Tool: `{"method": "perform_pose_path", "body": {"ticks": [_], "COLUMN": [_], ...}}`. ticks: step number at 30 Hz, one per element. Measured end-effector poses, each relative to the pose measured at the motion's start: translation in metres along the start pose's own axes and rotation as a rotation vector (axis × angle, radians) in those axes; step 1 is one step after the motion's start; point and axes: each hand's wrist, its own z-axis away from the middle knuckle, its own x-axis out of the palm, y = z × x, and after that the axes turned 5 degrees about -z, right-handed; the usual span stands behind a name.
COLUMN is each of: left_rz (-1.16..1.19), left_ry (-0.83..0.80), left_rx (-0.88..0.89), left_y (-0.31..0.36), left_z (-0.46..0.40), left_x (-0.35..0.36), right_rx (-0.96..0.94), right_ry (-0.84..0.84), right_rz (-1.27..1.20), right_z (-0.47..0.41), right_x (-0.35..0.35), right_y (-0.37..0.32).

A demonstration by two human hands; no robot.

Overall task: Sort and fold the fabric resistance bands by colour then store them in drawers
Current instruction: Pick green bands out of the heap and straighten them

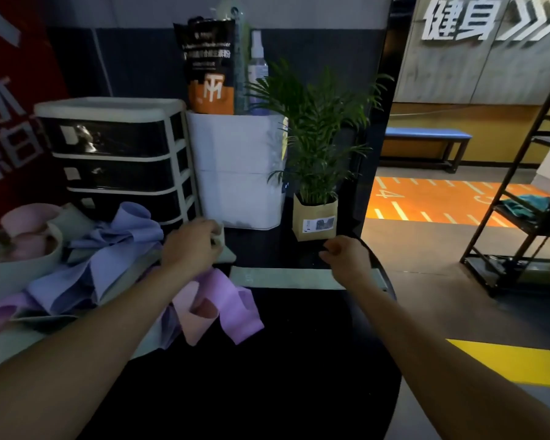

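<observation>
Fingers of the left hand [192,241] pinch a pale green band [227,253]; right hand [346,254] curls loosely, holding nothing visible. One drawer unit [115,160] shows three dark drawers, its base hidden by tangled blue, pink and purple bands [121,246], uncountable.
</observation>
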Motion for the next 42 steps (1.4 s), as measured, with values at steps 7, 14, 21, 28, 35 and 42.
{"method": "perform_pose_path", "body": {"ticks": [7,14,21,28,35,42], "left_rz": [-0.072,0.003,0.098,0.5,0.828,0.969], "left_ry": [0.017,-0.007,-0.011,0.21,0.242,0.365], "left_rx": [-0.079,-0.046,-0.088,-0.052,0.181,0.253], "left_y": [-0.064,-0.094,-0.101,-0.077,-0.043,-0.015], "left_z": [-0.006,-0.007,-0.011,-0.027,-0.036,-0.022], "left_x": [-0.03,-0.019,-0.019,-0.069,-0.134,-0.157], "right_rx": [-0.079,-0.113,-0.165,-0.503,-0.566,-0.51], "right_ry": [-0.303,-0.393,-0.294,-0.244,-0.363,-0.321], "right_rz": [-0.093,-0.059,-0.251,-0.566,-0.867,-0.864], "right_z": [-0.006,-0.018,-0.027,-0.032,-0.013,-0.001], "right_x": [0.087,0.154,0.16,0.11,0.047,0.014], "right_y": [-0.07,-0.093,-0.117,-0.2,-0.246,-0.248]}}
